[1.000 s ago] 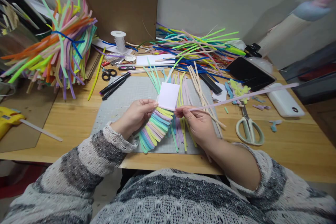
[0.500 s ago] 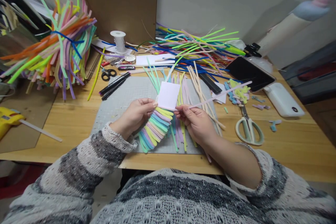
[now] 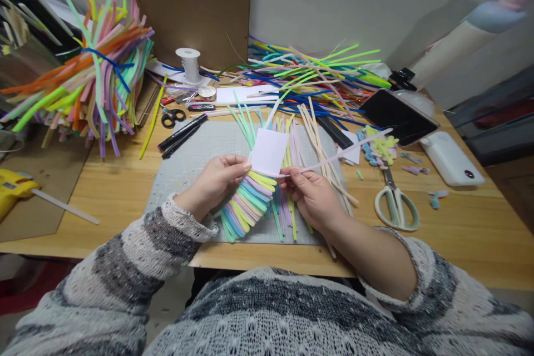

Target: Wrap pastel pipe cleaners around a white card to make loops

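My left hand (image 3: 221, 181) pinches the left edge of a white card (image 3: 270, 150), where a row of folded pastel pipe cleaners (image 3: 248, 204) hangs below it in yellow, blue, lilac and mint. Between the thumb and fingers of my right hand (image 3: 311, 194) is a pale pink pipe cleaner (image 3: 342, 151). One end of it runs along the card's lower edge; the other sticks out up and to the right. Under the work lies a grey cutting mat (image 3: 187, 178) with loose lilac, yellow and beige pipe cleaners (image 3: 319, 144) on it.
Light-handled scissors (image 3: 396, 206) lie at right beside a white device (image 3: 453, 158) and a dark-screened phone (image 3: 398, 117). Black markers (image 3: 183, 136) and small black scissors (image 3: 172, 117) are at left, near a large pipe cleaner bundle (image 3: 95, 72). A yellow glue gun (image 3: 14, 192) rests far left.
The white card has tilted slightly and shifted a little to the right. The free end of the pink pipe cleaner has swung slightly left. Both hands keep their grip.
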The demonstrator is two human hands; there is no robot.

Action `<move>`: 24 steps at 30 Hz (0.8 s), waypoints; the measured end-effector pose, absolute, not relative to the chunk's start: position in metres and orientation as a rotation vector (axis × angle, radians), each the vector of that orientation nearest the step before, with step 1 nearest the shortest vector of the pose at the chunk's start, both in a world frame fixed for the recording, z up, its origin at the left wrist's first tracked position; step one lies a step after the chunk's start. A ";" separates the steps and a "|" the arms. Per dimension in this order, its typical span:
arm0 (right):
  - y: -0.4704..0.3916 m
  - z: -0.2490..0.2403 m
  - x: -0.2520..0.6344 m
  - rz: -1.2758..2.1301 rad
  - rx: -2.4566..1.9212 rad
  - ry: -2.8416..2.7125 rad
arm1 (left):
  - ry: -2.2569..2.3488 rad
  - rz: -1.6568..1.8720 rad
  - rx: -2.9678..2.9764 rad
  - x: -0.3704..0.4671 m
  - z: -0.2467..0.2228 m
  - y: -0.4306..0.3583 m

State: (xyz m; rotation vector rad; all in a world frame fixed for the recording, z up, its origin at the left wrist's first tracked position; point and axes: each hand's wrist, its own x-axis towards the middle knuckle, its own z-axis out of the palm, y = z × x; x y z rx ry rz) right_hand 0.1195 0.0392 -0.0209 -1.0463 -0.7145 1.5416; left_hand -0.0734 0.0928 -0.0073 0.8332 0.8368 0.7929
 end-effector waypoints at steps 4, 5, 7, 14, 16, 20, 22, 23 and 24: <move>0.043 -0.019 0.124 1.723 -1.068 -0.735 | 0.846 0.805 1.047 -0.076 0.001 0.090; 0.045 -0.018 0.126 1.769 -1.096 -0.767 | 0.836 0.775 1.108 -0.077 0.004 0.088; 0.047 -0.012 0.128 1.859 -1.151 -0.845 | 0.807 0.690 1.215 -0.079 0.011 0.086; 0.061 0.012 0.124 2.067 -1.347 -1.234 | 0.708 0.367 1.659 -0.087 0.021 0.085; 0.068 0.017 0.122 2.022 -1.418 -1.402 | 0.679 0.310 1.799 -0.087 0.021 0.086; 0.081 0.029 0.118 1.909 -1.461 -1.745 | 0.667 0.276 2.036 -0.089 0.027 0.085; 0.087 0.037 0.116 1.938 -1.372 -1.861 | 0.666 0.252 2.164 -0.092 0.036 0.084; 0.090 0.040 0.114 1.961 -1.305 -1.899 | 0.666 0.232 2.236 -0.093 0.041 0.084; 0.093 0.043 0.111 1.978 -1.237 -1.925 | 0.673 0.210 2.303 -0.095 0.046 0.083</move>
